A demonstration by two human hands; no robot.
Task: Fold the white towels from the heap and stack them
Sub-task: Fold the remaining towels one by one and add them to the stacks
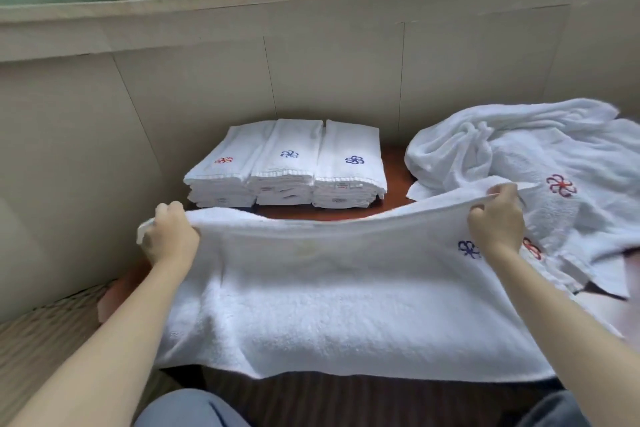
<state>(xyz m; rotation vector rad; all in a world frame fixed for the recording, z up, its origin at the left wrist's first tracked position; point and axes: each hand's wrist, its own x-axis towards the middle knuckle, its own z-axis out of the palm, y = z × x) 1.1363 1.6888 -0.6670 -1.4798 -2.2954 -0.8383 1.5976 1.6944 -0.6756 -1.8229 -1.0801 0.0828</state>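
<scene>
While the white towel point(329, 305) lies spread over the near part of the tabletop point(394, 180), in front of the folded stacks point(284, 166), its far long edge is raised off the surface. The left grip point(171, 236) is closed around that edge's left corner, in front and slightly left of the stacks. The right grip point(495, 222) pinches the same edge in front and to the right of the stacks, just beside a blue flower emblem point(468, 249). The edge sags between them. The heap point(519, 156) of unfolded towels lies right of the stacks and seems to touch the held towel, though white on white blurs the border.
</scene>
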